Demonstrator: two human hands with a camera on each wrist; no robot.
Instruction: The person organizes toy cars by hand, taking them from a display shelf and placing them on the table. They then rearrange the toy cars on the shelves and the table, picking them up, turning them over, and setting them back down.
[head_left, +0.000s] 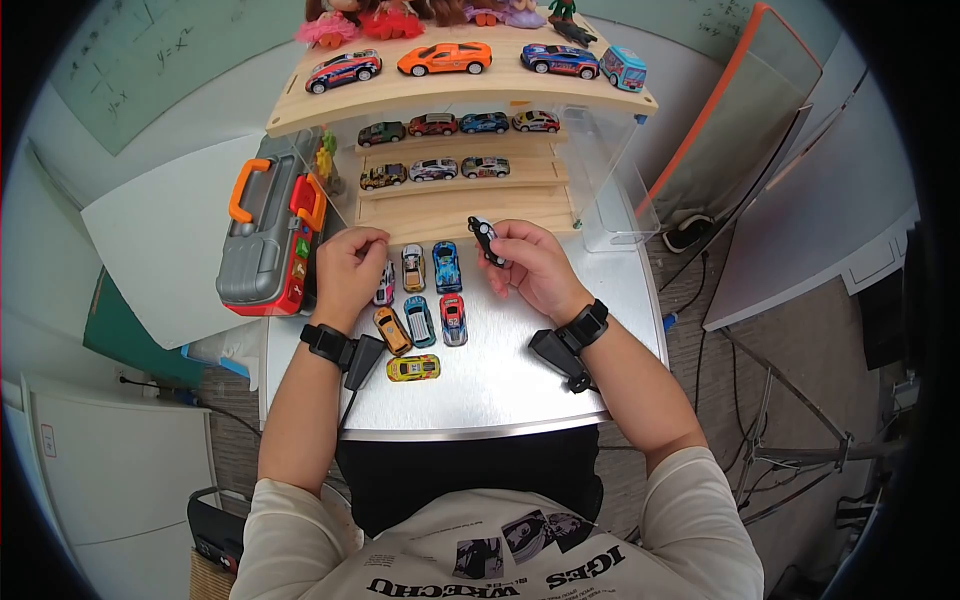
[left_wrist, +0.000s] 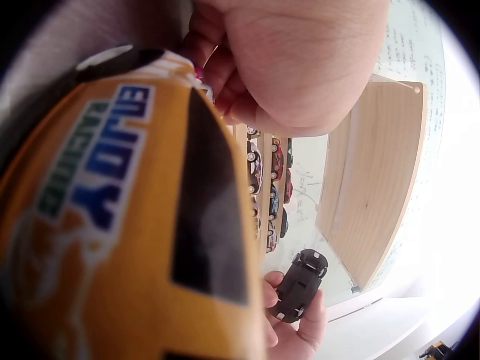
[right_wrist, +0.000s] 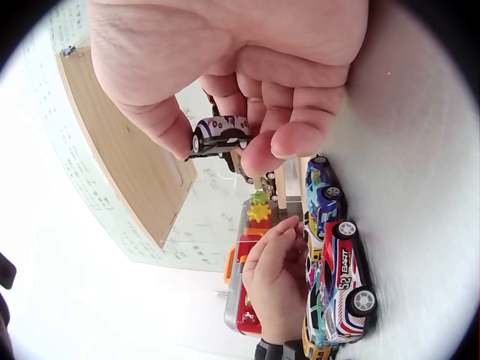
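My right hand pinches a black and white toy car between thumb and fingers, above the table before the lowest shelf step. Its dark underside shows in the left wrist view. My left hand rests loosely curled at the left of the toy car group, with a pink and white car partly hidden beside it. Around them stand a white and gold car, a blue car, an orange car, a teal car, a red car marked 52 and a yellow car.
Behind the hands rises a wooden stepped shelf with clear side walls and toy cars on two steps. Its top board bears more vehicles and dolls. A grey and red toolbox stands at left; a clear bin is at right.
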